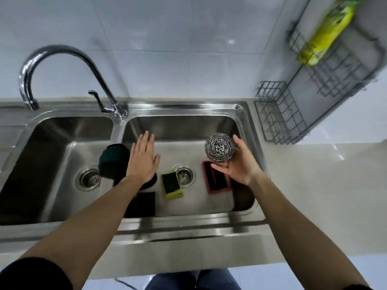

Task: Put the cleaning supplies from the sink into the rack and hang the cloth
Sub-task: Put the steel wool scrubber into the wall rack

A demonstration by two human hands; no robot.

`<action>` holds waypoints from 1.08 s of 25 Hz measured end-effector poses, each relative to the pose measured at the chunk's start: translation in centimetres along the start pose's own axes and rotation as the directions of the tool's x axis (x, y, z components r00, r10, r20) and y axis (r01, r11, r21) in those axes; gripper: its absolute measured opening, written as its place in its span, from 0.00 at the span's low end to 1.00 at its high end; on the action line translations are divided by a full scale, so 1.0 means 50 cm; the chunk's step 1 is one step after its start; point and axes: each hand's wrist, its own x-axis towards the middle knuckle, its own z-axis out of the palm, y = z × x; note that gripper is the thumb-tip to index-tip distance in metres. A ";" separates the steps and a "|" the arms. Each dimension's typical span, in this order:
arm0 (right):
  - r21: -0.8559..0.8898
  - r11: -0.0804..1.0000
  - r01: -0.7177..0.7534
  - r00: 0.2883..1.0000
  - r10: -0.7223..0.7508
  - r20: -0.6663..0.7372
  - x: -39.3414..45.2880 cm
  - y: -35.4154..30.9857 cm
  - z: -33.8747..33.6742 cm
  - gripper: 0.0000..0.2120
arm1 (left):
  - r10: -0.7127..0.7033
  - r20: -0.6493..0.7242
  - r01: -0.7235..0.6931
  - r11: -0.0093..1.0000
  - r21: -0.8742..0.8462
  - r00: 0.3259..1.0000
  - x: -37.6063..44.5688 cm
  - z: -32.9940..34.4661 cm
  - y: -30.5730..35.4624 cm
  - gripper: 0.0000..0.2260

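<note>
Head camera is looking down on a double steel sink set into a pale worktop. The right hand is gripping a steel wool scourer, fingers curled around its lower side, holding it up above the right basin, clear of the items below. The left hand is hanging flat and released over the same basin, fingers spread, grasping nothing.

Several cleaning supplies are lying on the basin floor. A yellow sponge with a green scrub face is sitting just beside the drain. A red brush with dark bristles is resting to the right of the drain, directly under the raised scourer. A dark green cloth is bunched at the left side of the basin, partly hidden by the left forearm, and a flat dark scouring pad is lying near the front wall.

A wire rack is standing on the wall at the right of the sink, with a yellow-green bottle sitting in its upper tier. A curved tap is arching over the left basin.
</note>
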 end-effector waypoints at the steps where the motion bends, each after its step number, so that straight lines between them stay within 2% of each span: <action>1: -0.019 0.997 0.069 0.997 -0.069 0.020 -0.025 -0.042 0.005 0.23 | 0.061 -0.016 -0.061 0.998 -0.030 0.998 0.031 -0.017 0.042 0.28; 3: -0.061 0.971 0.232 0.972 -0.229 0.048 -0.076 -0.131 0.014 0.21 | 0.171 -0.061 -0.176 0.980 -0.090 0.983 0.096 -0.056 0.140 0.28; 5: -0.122 0.906 0.405 0.914 -0.402 0.050 -0.130 -0.232 0.018 0.19 | 0.273 -0.129 -0.291 0.945 -0.151 0.953 0.155 -0.102 0.251 0.28; 8: -0.288 0.727 0.623 0.756 -0.654 -0.017 -0.210 -0.380 0.018 0.17 | 0.387 -0.216 -0.431 0.875 -0.221 0.896 0.211 -0.163 0.410 0.27; 10: -0.416 0.601 0.682 0.652 -0.758 -0.026 -0.260 -0.463 0.007 0.16 | 0.432 -0.240 -0.487 0.829 -0.274 0.870 0.228 -0.190 0.507 0.27; 13: -0.689 0.401 0.604 0.506 -0.861 -0.058 -0.305 -0.553 -0.032 0.20 | 0.501 -0.235 -0.553 0.766 -0.328 0.833 0.233 -0.208 0.635 0.28; 16: -0.910 0.229 0.345 0.400 -0.913 -0.078 -0.305 -0.593 -0.063 0.27 | 0.566 -0.191 -0.595 0.733 -0.329 0.802 0.232 -0.203 0.713 0.29; 18: -0.958 0.174 0.230 0.412 -0.909 -0.066 -0.294 -0.595 -0.071 0.29 | 0.588 -0.151 -0.605 0.741 -0.291 0.794 0.233 -0.191 0.733 0.29; 22: -0.999 0.053 -0.001 0.501 -0.864 -0.046 -0.268 -0.593 -0.081 0.27 | 0.604 -0.128 -0.615 0.751 -0.242 0.787 0.237 -0.167 0.733 0.28; 27: -0.986 0.050 -0.158 0.559 -0.819 -0.131 -0.249 -0.600 -0.092 0.21 | 0.607 -0.122 -0.618 0.753 -0.225 0.785 0.239 -0.161 0.730 0.28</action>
